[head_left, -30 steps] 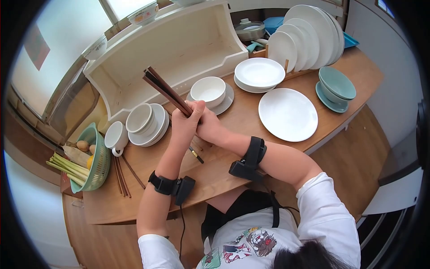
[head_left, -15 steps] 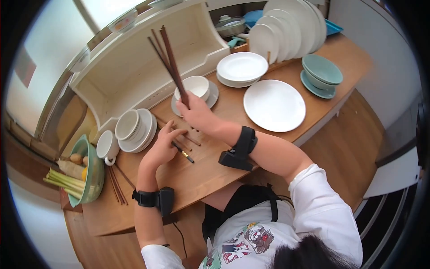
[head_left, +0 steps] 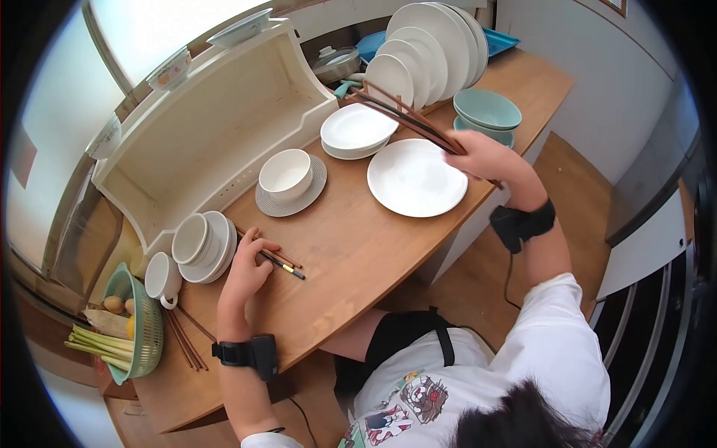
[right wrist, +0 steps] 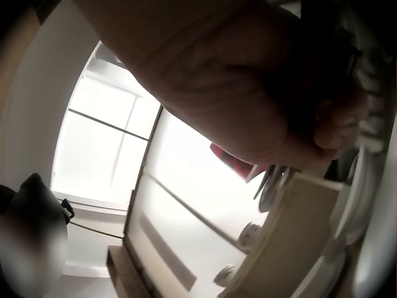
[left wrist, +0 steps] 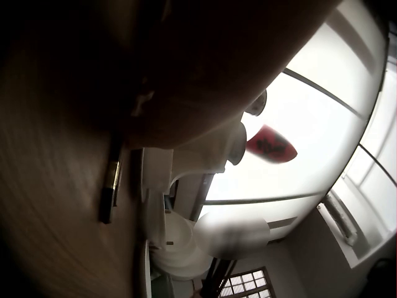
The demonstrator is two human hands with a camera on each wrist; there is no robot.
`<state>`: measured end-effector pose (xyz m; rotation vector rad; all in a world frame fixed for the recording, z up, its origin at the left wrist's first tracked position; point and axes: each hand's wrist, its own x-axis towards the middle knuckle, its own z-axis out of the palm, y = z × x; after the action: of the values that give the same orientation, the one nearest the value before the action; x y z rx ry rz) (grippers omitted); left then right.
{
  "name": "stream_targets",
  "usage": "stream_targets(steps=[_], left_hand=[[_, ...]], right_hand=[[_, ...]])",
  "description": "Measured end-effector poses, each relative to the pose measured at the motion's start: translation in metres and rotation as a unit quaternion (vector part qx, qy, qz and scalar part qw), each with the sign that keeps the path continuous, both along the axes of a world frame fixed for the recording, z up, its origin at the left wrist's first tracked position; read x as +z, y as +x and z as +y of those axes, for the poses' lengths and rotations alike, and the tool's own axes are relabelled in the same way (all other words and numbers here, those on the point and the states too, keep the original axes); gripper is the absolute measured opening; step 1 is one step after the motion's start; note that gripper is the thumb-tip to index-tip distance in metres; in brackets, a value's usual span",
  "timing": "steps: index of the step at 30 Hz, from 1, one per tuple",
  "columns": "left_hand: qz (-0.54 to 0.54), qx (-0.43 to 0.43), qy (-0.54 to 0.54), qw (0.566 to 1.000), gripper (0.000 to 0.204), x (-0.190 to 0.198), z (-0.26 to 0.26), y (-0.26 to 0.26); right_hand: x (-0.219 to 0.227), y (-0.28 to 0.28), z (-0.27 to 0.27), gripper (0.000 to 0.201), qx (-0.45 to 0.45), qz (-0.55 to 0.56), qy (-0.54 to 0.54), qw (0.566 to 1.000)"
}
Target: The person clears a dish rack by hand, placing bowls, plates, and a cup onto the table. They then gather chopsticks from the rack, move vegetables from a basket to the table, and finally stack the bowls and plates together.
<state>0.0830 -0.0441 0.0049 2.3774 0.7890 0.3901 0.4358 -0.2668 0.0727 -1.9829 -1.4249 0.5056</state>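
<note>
My right hand (head_left: pixel 489 160) grips a bundle of brown and black chopsticks (head_left: pixel 407 114) over the right side of the large white plate (head_left: pixel 414 183); the bundle points toward the back left. My left hand (head_left: pixel 250 265) is low over the table, its fingers bent loosely beside a few more chopsticks (head_left: pixel 287 259). One of these, a black chopstick with a gold band (left wrist: pixel 110 186), lies on the wood in the left wrist view. Left of that hand is a stack of white bowls (head_left: pixel 191 237) on white plates (head_left: pixel 221 257).
A white bowl (head_left: pixel 285 173) sits on a grey saucer (head_left: pixel 314 187) mid-table. Behind are stacked white plates (head_left: pixel 355 131) and a row of upright plates (head_left: pixel 429 56). Green bowls (head_left: pixel 489 109) stand at the right. A mug (head_left: pixel 162 276), brown chopsticks (head_left: pixel 185 340) and a vegetable basket (head_left: pixel 149 336) are at the left.
My hands were together around the chopstick bundle, then parted. The right hand has carried the bundle to the right, over the large plate. The left has come down beside the chopsticks on the table.
</note>
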Motion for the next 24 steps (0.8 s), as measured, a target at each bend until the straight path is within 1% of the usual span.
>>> stream_targets(steps=[2, 3, 5, 6, 10, 12, 13, 15, 16, 20, 22, 23, 24], left_hand=[[0.001, 0.003, 0.007, 1.000, 0.034, -0.001, 0.001, 0.000], [0.000, 0.001, 0.005, 1.000, 0.034, -0.001, 0.001, 0.000], [-0.003, 0.003, -0.001, 1.000, 0.034, -0.002, 0.001, 0.000], [-0.002, 0.008, -0.011, 1.000, 0.034, 0.000, 0.001, 0.000], [0.001, 0.010, -0.001, 1.000, 0.034, 0.000, 0.000, -0.001], [-0.007, 0.001, -0.006, 1.000, 0.033, -0.004, 0.002, -0.002], [-0.008, 0.002, -0.004, 1.000, 0.033, -0.004, 0.002, -0.002], [-0.004, -0.007, 0.010, 1.000, 0.033, -0.003, 0.002, -0.002], [-0.005, -0.005, 0.011, 1.000, 0.033, -0.003, 0.002, -0.002], [-0.013, -0.015, 0.016, 1.000, 0.033, -0.002, 0.001, -0.003], [-0.012, -0.019, 0.020, 1.000, 0.033, -0.002, 0.000, -0.003], [-0.011, -0.020, 0.022, 1.000, 0.033, -0.003, 0.001, -0.003], [-0.010, -0.021, 0.024, 0.999, 0.033, -0.003, 0.002, -0.003]], right_hand=[[-0.022, 0.020, -0.023, 0.015, -0.080, -0.089, -0.080, 0.990], [-0.029, 0.028, -0.030, 0.015, -0.081, -0.090, -0.082, 0.989], [-0.041, 0.040, -0.040, 0.018, -0.212, -0.081, -0.174, 0.958], [-0.046, 0.044, -0.042, 0.019, -0.204, -0.101, -0.132, 0.965], [-0.071, 0.062, -0.022, 0.014, -0.222, -0.058, -0.154, 0.961], [-0.075, 0.056, -0.009, 0.014, -0.218, -0.140, -0.028, 0.965], [-0.072, 0.050, -0.004, 0.014, -0.217, -0.140, -0.026, 0.966], [-0.062, 0.037, 0.004, 0.019, -0.228, -0.092, -0.084, 0.966], [-0.066, 0.037, 0.008, 0.019, -0.220, -0.129, -0.091, 0.963], [-0.061, 0.034, 0.014, 0.020, -0.223, -0.167, -0.090, 0.956], [-0.057, 0.033, 0.014, 0.020, -0.195, -0.185, -0.119, 0.956], [-0.065, 0.040, 0.017, 0.020, -0.194, -0.186, -0.120, 0.956], [-0.080, 0.053, 0.022, 0.021, -0.179, -0.236, -0.109, 0.949]])
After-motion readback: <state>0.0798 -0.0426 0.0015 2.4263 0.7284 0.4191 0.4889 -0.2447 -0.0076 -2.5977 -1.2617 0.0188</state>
